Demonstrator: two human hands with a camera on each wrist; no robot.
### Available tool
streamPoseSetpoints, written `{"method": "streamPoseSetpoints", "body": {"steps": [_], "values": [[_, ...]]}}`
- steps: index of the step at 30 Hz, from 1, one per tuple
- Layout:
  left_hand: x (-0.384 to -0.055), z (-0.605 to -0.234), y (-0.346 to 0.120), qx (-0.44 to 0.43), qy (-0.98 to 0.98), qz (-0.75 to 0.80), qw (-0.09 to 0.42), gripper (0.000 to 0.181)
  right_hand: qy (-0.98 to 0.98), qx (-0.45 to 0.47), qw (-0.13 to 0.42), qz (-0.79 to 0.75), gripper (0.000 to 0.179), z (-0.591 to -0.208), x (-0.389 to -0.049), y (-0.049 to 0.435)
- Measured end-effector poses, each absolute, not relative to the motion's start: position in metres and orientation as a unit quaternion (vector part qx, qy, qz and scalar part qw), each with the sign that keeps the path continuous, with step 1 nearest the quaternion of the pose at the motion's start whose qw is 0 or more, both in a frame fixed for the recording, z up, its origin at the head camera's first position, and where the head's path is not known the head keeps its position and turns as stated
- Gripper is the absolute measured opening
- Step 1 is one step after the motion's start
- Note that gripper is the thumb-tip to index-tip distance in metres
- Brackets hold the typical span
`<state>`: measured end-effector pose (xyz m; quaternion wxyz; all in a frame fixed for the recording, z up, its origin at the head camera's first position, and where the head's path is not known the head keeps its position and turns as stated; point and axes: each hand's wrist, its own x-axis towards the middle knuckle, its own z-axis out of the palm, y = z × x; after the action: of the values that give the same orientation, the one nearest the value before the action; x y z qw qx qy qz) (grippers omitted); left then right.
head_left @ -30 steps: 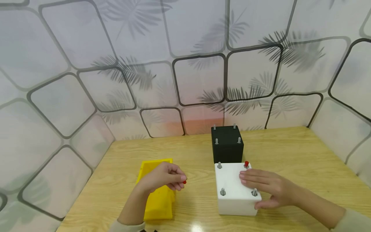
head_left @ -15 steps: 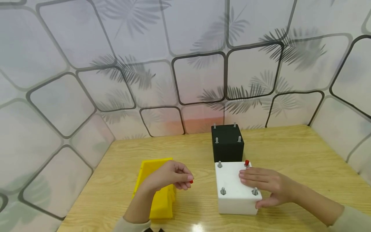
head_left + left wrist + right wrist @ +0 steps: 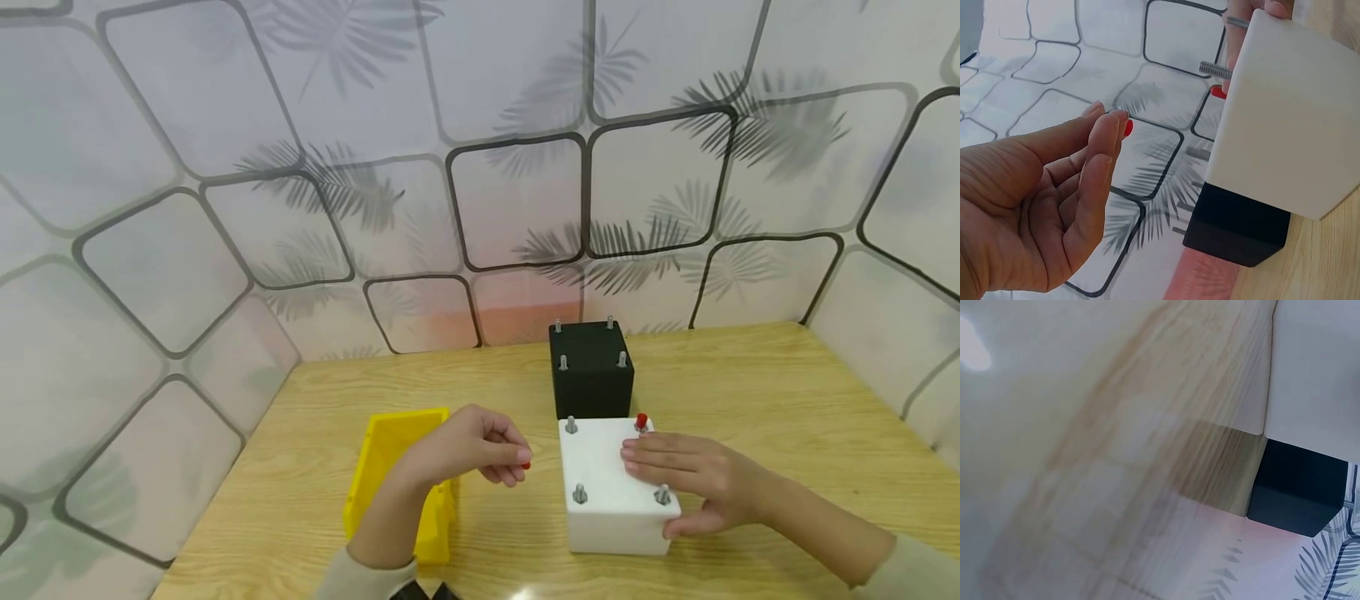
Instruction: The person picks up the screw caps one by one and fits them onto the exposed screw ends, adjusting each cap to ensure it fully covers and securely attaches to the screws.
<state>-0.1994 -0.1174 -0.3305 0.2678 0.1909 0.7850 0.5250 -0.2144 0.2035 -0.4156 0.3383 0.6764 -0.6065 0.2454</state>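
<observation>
My left hand (image 3: 483,446) pinches a small red cap (image 3: 1128,128) between thumb and fingertips, in the air between the yellow bin and a white block (image 3: 603,467). Most of this cap is hidden by the fingers. Threaded bolts stand up near the white block's corners, among them a front left bolt (image 3: 580,493) and a front right bolt (image 3: 662,495). A second red cap (image 3: 642,422) sits on the back right bolt. My right hand (image 3: 693,477) rests on the block's right side, fingers laid straight across the top and thumb at the front right edge.
Directly behind the white block stands a black block (image 3: 592,371) with bare bolts on top. The yellow bin (image 3: 408,414) lies on the wooden table (image 3: 330,433) to the left, partly covered by my left forearm. A patterned backdrop (image 3: 405,208) rises behind the table.
My left hand has moved right, toward the white block, carrying the red cap. The right hand and both blocks stay in place.
</observation>
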Motion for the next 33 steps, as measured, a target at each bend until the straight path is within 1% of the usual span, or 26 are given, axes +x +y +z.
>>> {"method": "streamPoseSetpoints", "body": {"steps": [7, 15, 25, 33], "values": [[-0.197, -0.328, -0.107, 0.202, 0.784, 0.522, 0.269, 0.014, -0.601, 0.678, 0.345, 0.245, 0.06, -0.416, -0.214, 0.202], [-0.196, -0.325, -0.096, 0.211, 0.787, 0.515, 0.268, 0.011, -0.605, 0.677, 0.34, 0.246, 0.06, -0.418, -0.215, 0.204], [-0.199, -0.315, -0.072, 0.236, 0.803, 0.482, 0.259, 0.008, -0.595, 0.68, 0.348, 0.25, 0.059, -0.415, -0.214, 0.201], [-0.198, -0.312, -0.058, 0.245, 0.801, 0.476, 0.268, 0.008, -0.597, 0.68, 0.342, 0.253, 0.058, -0.415, -0.214, 0.202]]}}
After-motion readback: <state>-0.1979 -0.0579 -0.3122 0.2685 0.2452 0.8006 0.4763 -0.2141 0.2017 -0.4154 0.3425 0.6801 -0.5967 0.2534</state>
